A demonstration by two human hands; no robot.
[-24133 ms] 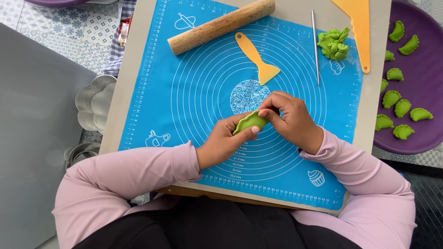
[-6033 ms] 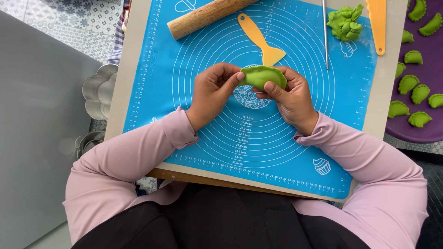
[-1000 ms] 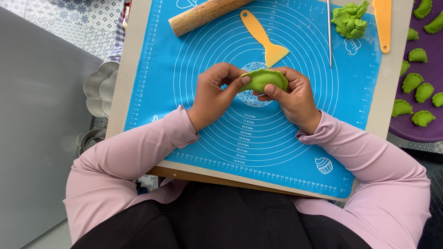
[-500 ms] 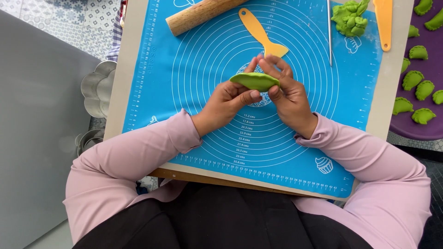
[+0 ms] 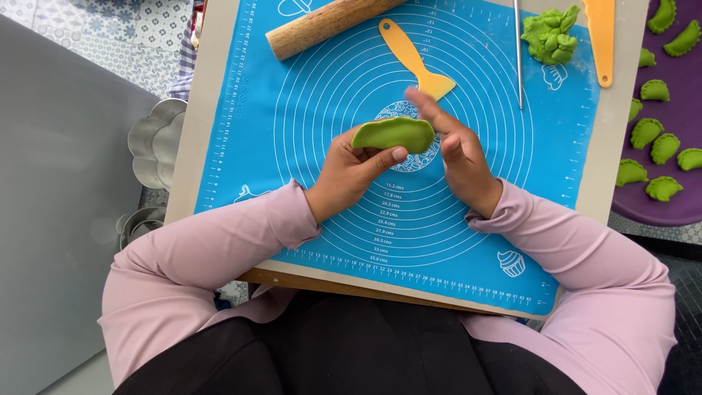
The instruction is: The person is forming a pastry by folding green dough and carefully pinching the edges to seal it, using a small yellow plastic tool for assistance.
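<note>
My left hand (image 5: 351,172) pinches a folded green dumpling (image 5: 393,134) with a crimped edge and holds it above the middle of a blue silicone pastry mat (image 5: 292,132). Just to the dumpling's right is my right hand (image 5: 457,150), fingers spread and extended, at or just off the dumpling's right edge and holding nothing. Both arms wear pink sleeves.
A wooden rolling pin (image 5: 322,25) and a yellow spatula (image 5: 417,58) lie at the mat's top. A lump of green dough (image 5: 548,33), a thin metal rod (image 5: 518,55) and an orange scraper (image 5: 601,36) lie top right. Several finished green dumplings sit on a purple tray (image 5: 676,190) at right. Metal flower moulds (image 5: 153,143) are at left.
My right hand has let go of the dumpling and opened its fingers. The dumpling now rests in my left hand alone, shown flat with its crimped edge up.
</note>
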